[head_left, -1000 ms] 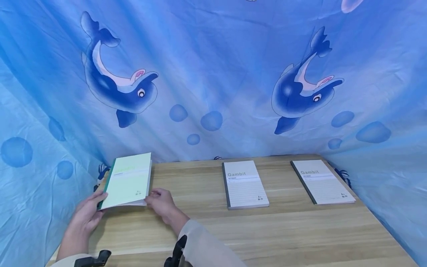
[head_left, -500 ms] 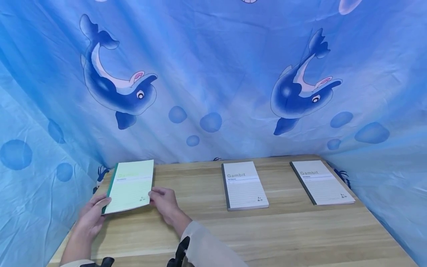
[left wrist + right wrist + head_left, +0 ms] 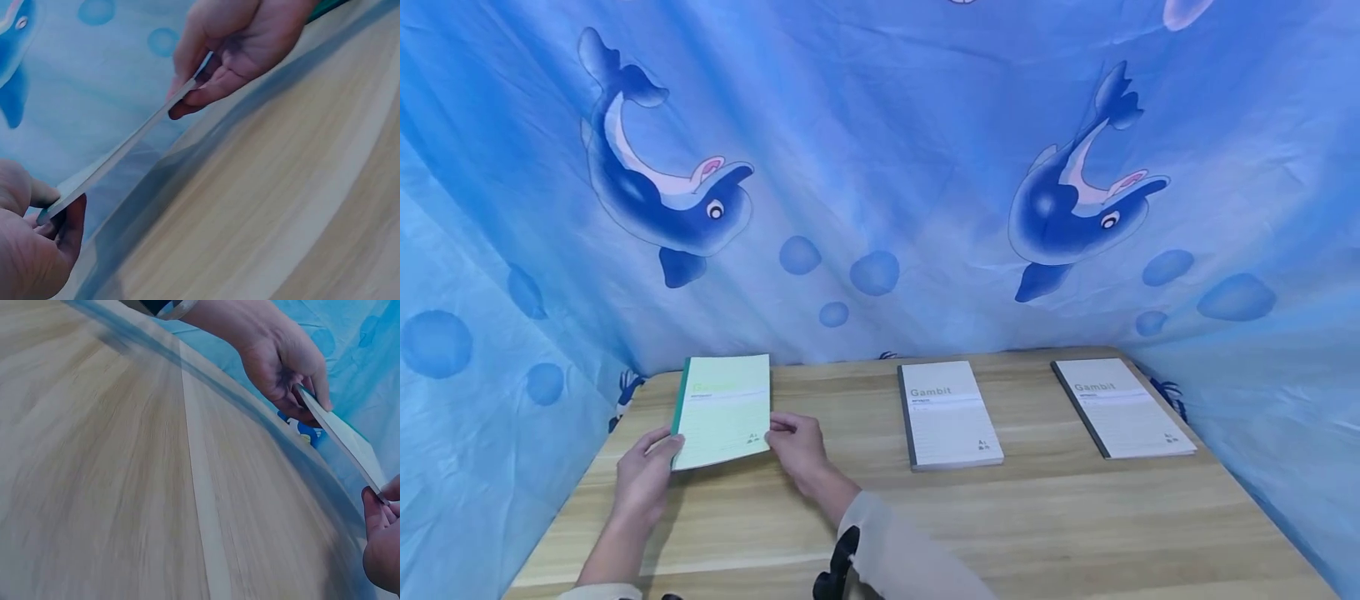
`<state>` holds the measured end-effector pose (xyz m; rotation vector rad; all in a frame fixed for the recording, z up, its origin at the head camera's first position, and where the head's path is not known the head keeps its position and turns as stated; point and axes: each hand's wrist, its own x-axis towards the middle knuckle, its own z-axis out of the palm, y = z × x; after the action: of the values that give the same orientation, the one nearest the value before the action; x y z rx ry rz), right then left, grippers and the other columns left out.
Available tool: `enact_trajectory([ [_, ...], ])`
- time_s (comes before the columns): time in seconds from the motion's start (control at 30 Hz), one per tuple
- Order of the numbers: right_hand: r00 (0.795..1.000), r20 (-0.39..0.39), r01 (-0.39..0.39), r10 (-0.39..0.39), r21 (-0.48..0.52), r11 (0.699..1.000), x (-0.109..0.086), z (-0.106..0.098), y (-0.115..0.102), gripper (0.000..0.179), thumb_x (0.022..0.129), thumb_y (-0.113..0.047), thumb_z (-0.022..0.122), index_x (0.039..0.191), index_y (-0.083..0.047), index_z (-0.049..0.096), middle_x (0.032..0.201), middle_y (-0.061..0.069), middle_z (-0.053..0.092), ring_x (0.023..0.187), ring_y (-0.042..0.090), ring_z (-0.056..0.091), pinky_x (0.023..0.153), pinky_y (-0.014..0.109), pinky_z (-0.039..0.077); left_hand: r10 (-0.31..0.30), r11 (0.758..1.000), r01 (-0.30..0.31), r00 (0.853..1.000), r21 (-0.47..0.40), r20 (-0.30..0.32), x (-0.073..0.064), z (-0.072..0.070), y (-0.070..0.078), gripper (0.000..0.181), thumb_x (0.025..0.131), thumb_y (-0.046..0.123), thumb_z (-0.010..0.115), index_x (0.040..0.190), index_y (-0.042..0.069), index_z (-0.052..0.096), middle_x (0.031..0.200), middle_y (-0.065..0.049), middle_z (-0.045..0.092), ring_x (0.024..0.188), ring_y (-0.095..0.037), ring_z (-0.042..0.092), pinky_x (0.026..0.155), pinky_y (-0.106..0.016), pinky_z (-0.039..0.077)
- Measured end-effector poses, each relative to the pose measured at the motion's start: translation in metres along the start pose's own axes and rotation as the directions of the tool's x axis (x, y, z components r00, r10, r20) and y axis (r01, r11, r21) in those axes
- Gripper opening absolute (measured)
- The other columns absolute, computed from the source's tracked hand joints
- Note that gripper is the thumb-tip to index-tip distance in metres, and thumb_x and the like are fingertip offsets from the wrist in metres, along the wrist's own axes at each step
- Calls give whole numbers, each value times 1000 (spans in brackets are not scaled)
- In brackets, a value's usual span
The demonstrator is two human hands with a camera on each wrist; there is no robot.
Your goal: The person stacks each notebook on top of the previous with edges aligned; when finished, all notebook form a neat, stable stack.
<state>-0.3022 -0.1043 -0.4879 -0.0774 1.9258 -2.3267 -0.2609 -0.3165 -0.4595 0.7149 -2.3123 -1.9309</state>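
Wooden table (image 3: 1037, 525); green-spined notebook (image 3: 724, 410) above, pinched between fingers (image 3: 219, 87).

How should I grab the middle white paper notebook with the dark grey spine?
Likely by its long edges near the front corners, from the near side: left hand on the spine, right hand opposite. The middle notebook lies flat with bare wooden table beside both edges, but both hands hold the rectangular green-spined paper notebook.

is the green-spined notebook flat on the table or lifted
Lifted: the left hand and right hand hold the notebook by opposite sides, and the left wrist view shows a gap above the table.
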Motion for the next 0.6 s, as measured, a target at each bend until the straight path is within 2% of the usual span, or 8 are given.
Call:
enact_trajectory([
  [0.07,1000,9,15,-15,1,1000,0,-6,-1,39,86,6,68,125,0,72,107,7,74,97,10,68,86,21,61,27,1000,-27,1000,-16,7,-3,6,2,68,110,36,42,165,6,16,170,-24,21,158,-37,24,128,-51,28],
  [0.1,1000,11,20,-20,-2,1000,0,-9,-1,40,86,6,68,125,0,71,107,7,74,98,11,68,87,21,60,32,999,-32,999,-22,7,-5,9,3,68,110,35,42,165,6,16,170,-24,20,158,-39,21,130,-55,23],
  [0.2,999,16,28,-27,-16,999,-1,-21,-3,40,87,4,68,127,-1,70,109,8,73,99,11,68,88,21,60,45,999,-44,999,-29,8,-9,20,4,67,110,33,43,165,7,15,170,-23,21,158,-40,22,129,-55,23],
  [0.4,996,51,73,-70,-65,995,-7,-50,-18,39,91,2,67,130,0,68,113,11,73,101,13,69,89,22,60,47,998,-45,998,-43,49,-19,41,8,67,110,32,46,165,9,15,170,-22,24,157,-38,27,130,-51,25],
  [0.6,991,84,115,-105,-114,987,-14,-84,-31,41,92,-1,66,133,-2,67,119,13,73,105,14,69,92,21,59,65,993,-56,995,-104,78,-29,63,16,65,108,24,52,163,5,23,167,-24,30,154,-36,32,131,-48,24],
])
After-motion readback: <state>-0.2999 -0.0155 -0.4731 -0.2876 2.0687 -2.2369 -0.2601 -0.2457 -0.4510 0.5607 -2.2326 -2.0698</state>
